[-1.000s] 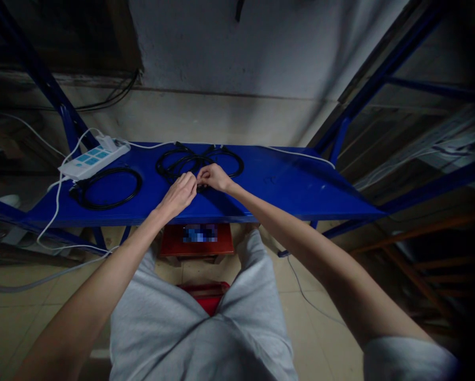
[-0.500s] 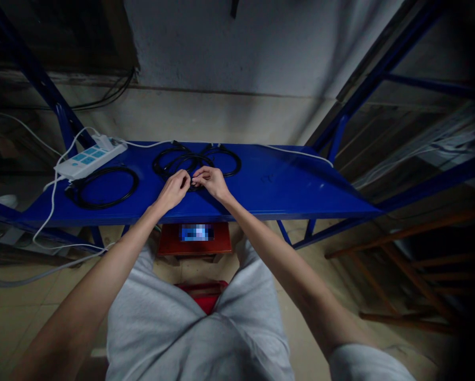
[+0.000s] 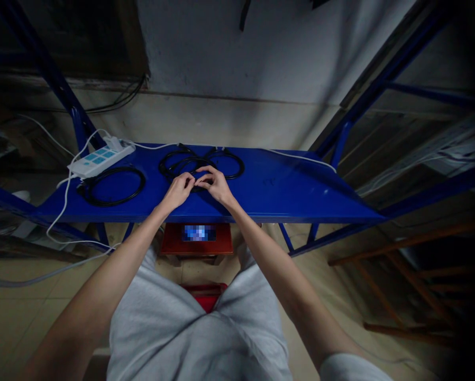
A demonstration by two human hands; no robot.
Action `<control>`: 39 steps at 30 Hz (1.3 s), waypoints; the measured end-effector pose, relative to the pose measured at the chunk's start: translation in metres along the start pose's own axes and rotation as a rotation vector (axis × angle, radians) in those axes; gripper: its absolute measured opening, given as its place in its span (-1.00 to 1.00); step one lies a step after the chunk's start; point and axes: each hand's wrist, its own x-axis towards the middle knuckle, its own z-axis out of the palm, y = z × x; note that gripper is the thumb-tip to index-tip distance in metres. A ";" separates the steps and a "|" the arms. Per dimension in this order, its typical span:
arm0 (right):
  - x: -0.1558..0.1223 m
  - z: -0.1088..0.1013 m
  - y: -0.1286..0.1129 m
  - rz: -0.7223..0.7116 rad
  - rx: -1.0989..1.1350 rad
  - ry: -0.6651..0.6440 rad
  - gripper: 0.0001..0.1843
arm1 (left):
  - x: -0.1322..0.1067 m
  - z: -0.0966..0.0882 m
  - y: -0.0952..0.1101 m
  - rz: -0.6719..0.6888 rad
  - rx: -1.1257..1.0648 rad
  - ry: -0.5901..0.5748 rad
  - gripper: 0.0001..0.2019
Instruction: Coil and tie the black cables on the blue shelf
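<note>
My left hand is closed in a pinch just over the front of a coiled black cable on the blue shelf. Close against it, my right hand brings its thumb and fingers together, the index finger arched above. Whatever sits between the fingertips is too small to make out. The coils partly overlap, with one loop spreading to the right behind my right hand. Part of the cable lies hidden under both hands. Another black cable coil rests apart on the left.
A white power strip with a plug in it stands at the shelf's left end. White cord hangs over the left edge. Blue posts frame the shelf. Below, a phone-like lit screen lies on a red stool.
The view has shifted slightly, so the shelf appears a little further right. My hands stay together over the coil; the right index finger has lifted and the right fingers have shifted.
</note>
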 end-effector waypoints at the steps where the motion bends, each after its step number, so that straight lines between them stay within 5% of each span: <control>1: 0.000 0.000 -0.001 0.003 -0.007 0.010 -0.56 | 0.000 0.000 0.000 -0.007 -0.008 0.000 -0.84; 14: 0.000 0.003 0.006 -0.013 -0.004 0.018 -0.73 | 0.002 0.002 -0.010 -0.085 -0.120 -0.007 -0.80; 23: 0.002 0.002 0.006 0.061 0.057 -0.007 -0.69 | -0.002 -0.004 0.001 0.057 0.077 0.097 -0.87; 39: -0.001 0.002 0.004 0.082 0.098 0.030 -0.69 | -0.006 -0.006 0.009 0.043 -0.077 0.000 -0.81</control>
